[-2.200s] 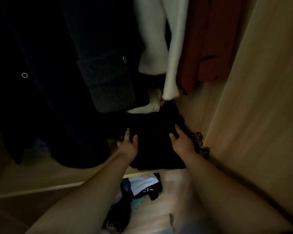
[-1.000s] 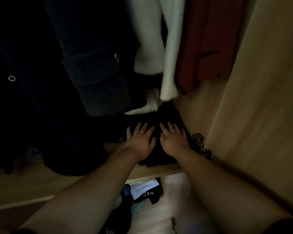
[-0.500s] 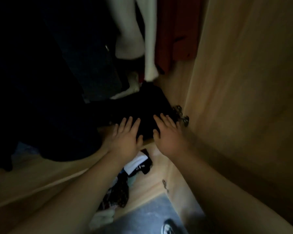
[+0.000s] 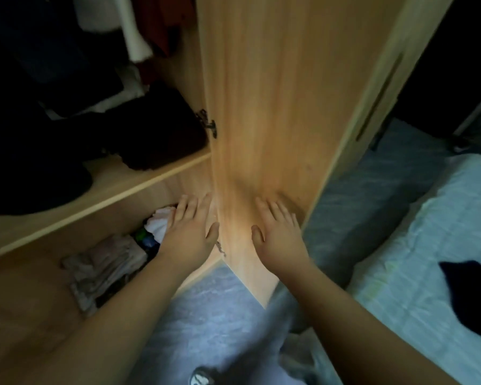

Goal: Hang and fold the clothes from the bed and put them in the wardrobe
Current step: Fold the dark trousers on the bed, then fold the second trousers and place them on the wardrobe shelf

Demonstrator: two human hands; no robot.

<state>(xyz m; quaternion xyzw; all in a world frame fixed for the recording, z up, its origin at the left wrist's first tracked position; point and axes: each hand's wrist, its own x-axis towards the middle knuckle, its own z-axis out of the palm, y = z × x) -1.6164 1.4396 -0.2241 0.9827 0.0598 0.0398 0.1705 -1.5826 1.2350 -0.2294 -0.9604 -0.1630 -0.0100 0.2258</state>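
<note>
The folded dark garment (image 4: 161, 129) has been released on the wooden wardrobe shelf (image 4: 106, 187), far left; left hand (image 4: 190, 232) and right hand (image 4: 279, 234), withdrawn, empty, fingers straight; another dark garment (image 4: 472, 295) awaits on the pale-sheeted bed (image 4: 428, 232), right

A folded dark garment (image 4: 161, 132) lies on the wardrobe shelf (image 4: 100, 187).

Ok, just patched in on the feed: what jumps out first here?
The open wooden wardrobe door fills the centre, with the left hand and right hand spread empty either side of its lower edge. A folded dark garment sits on the shelf; another dark garment lies on the bed, right.
</note>
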